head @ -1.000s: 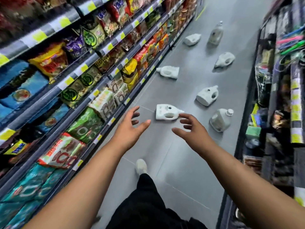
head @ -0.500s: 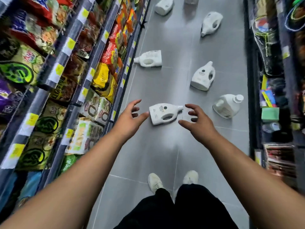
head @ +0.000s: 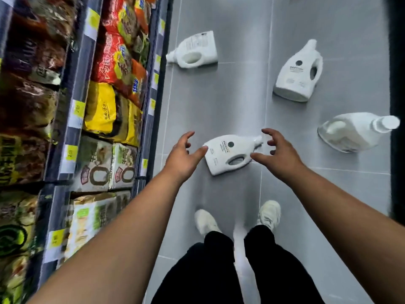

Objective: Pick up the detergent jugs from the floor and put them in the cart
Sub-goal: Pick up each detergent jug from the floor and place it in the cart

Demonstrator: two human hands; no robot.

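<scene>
Both hands spread and empty, left hand [head: 183, 153] and right hand [head: 277, 150] flanking nearest jug [head: 229, 153] lying flat on floor [head: 230, 102]; smooth sides, likely slip if squeezed off-handle.

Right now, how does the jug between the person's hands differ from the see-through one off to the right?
The near jug is opaque white; the clear jug shows white liquid inside. The near jug has a cut-through handle and a slim spout; the clear jug has a wide white cap. The near jug lies between the open left hand and right hand; the clear jug lies beyond both. Both lie on their sides on the grey floor.
</scene>
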